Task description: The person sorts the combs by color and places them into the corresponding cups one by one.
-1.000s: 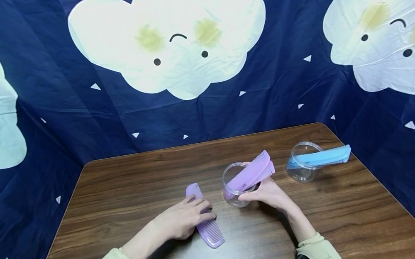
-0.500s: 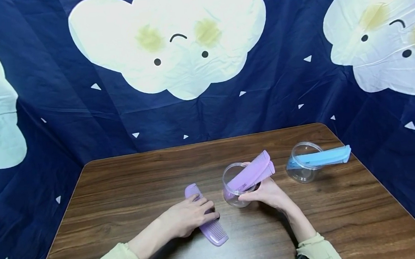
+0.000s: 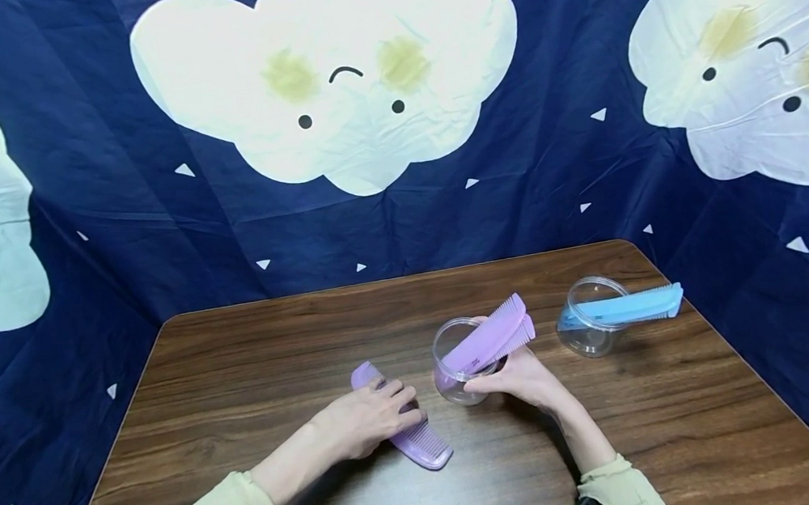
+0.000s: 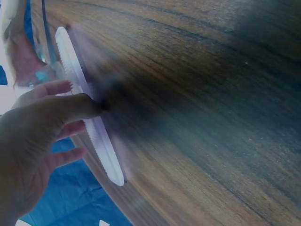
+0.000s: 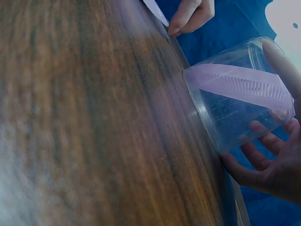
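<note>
In the head view my left hand (image 3: pixel 365 420) reaches over a loose purple comb (image 3: pixel 427 448) in the middle of the table. The left wrist view shows the thumb on one side of this comb (image 4: pixel 107 153) and fingers on the other, pinching it; it stands on edge close over the wood. My right hand (image 3: pixel 522 378) holds a clear plastic jar (image 5: pixel 230 115) from its right side, fingers curved around the wall. The jar stands on the table. Two purple combs (image 3: pixel 484 341) lean inside it, their upper ends sticking out over the rim to the right.
Farther right, a second clear jar (image 3: pixel 592 340) holds light blue combs (image 3: pixel 625 307) that lean out to the right. The brown wooden table (image 3: pixel 261 356) ends at a blue curtain (image 3: pixel 373 231) with white clouds.
The purple comb under my left hand has turned, its near end swinging right and its far end left. My right hand and the jar have stayed put.
</note>
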`<move>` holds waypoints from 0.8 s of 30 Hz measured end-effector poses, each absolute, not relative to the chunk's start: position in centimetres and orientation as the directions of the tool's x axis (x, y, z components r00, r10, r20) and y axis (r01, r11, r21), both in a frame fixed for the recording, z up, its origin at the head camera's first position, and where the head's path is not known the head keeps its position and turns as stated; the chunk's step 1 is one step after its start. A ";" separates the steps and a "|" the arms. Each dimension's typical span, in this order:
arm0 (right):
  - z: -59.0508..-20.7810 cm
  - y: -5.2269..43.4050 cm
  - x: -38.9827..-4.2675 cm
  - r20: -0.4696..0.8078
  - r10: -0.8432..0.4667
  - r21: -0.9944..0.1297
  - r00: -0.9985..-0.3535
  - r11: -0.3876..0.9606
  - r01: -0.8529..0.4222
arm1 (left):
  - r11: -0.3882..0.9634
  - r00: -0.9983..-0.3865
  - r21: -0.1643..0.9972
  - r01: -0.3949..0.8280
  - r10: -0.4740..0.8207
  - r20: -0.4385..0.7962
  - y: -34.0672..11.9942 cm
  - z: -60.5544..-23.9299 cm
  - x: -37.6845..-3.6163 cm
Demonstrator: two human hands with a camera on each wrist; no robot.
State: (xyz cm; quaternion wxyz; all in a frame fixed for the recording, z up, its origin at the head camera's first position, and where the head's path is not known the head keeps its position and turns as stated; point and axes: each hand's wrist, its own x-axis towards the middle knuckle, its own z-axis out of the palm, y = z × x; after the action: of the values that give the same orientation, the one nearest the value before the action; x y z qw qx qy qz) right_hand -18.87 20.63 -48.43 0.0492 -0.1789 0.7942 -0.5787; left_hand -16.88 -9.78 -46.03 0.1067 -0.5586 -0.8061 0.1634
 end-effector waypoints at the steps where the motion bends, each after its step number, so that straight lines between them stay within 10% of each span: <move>1: -48.4 20.6 -18.9 0.129 -0.339 -0.937 -0.932 0.266 -0.227 | 0.331 -0.360 -0.373 0.867 0.933 -0.008 -9.8 -46.0 -16.9; 24: -48.6 20.5 -18.9 0.120 -0.335 -0.940 -0.935 0.265 -0.216 | 0.477 -0.440 -0.104 0.873 0.861 0.257 -10.0 -44.0 -16.8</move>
State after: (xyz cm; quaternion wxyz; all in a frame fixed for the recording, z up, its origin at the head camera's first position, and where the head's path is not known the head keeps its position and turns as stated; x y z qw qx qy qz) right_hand -18.94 20.54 -48.58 0.0512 -0.1735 0.7936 -0.5809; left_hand -16.80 -9.97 -43.99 0.1382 -0.5110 -0.8481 -0.0217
